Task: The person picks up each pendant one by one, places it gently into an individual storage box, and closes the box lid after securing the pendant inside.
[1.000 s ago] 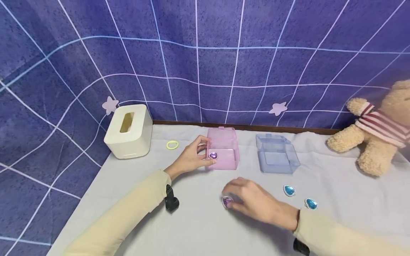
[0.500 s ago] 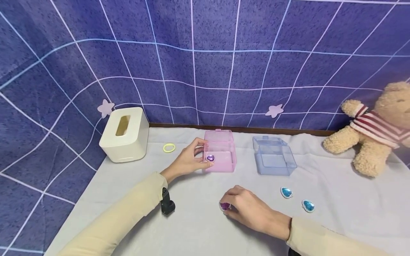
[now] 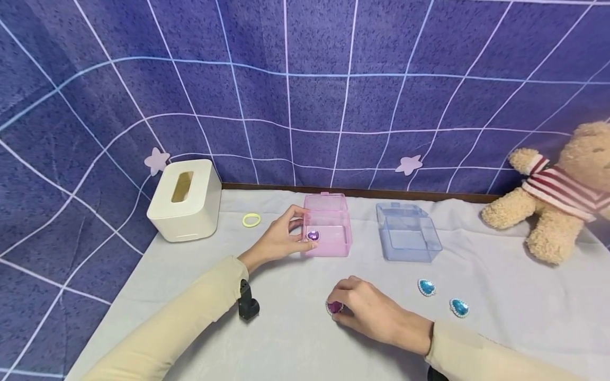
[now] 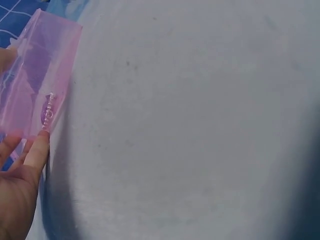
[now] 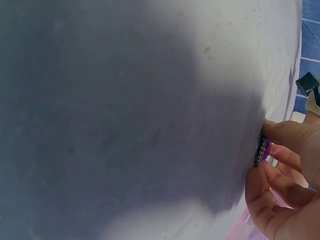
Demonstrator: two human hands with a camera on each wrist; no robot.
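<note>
R hand (image 3: 371, 312): grasping, thumb & fingertips pinching the held purple gem (image 3: 334, 308) by its pale beaded rim; R wrist view shows thumb on one edge, fingertips on the opp. edge.
Held purple gem: in front of the boxes, just above or on the pale-covered counter (image 3: 286, 344); can't tell if it's touching. Partly hidden by fingers.
L hand (image 3: 278, 239): grasping the L side of the pink box (image 3: 333, 250), thumb nr front corner, other fingers along side & back.
Pink box: clear plastic, lid up, standing on counter.
Boxed purple gem (image 3: 313, 236): appears inside pink box, at L side nr the thumb.
Blue box (image 3: 410, 254): same type, lid up, to the R of pink box, apart from both hands; no gem seen in it.
Blue gems (image 3: 427, 287): two, beaded rims, lying on counter in front of blue box, R of the R hand, nr each other.
Gem sorting: prob. at pick-up of 2nd purple gem, pink box steadied meanwhile. Next move prob. calls for a firm rim pinch, a lift over the box's front wall & a gentle release beside the other gem, w/ L hand bracing.
Bear (image 3: 555, 211): plush, striped top, far R.
</note>
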